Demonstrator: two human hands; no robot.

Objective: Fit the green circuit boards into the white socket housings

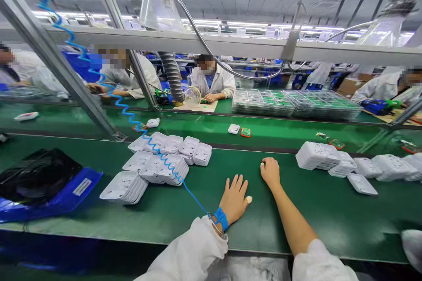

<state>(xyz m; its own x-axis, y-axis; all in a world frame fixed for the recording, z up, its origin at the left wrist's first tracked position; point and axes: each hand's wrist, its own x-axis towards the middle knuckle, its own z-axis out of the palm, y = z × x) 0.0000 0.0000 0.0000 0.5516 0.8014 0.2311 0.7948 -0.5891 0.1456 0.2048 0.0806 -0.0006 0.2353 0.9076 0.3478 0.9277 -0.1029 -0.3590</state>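
My left hand (233, 201) lies flat on the green bench, palm down with its fingers spread, holding nothing. A pale finger cot covers its thumb tip, and a blue wrist strap (220, 218) with a coiled cord circles that wrist. Farther forward, near the bench's back edge, my right hand (271, 172) rests with its fingers curled in; nothing shows in it, and its thumb also wears a pale cot. Stacks of white plastic covers (165, 167) stand to the left of my left hand. More stacked white covers (317, 155) line the right side, with one single cover (361, 184) lying flat.
Beyond the bench, a green conveyor (280, 129) carries a white case (234, 129) and a green circuit board (245, 132). Clear trays (263, 101) are stacked behind it. A blue bag (82, 188) lies left. Metal posts (61, 52) rise in front; co-workers sit opposite.
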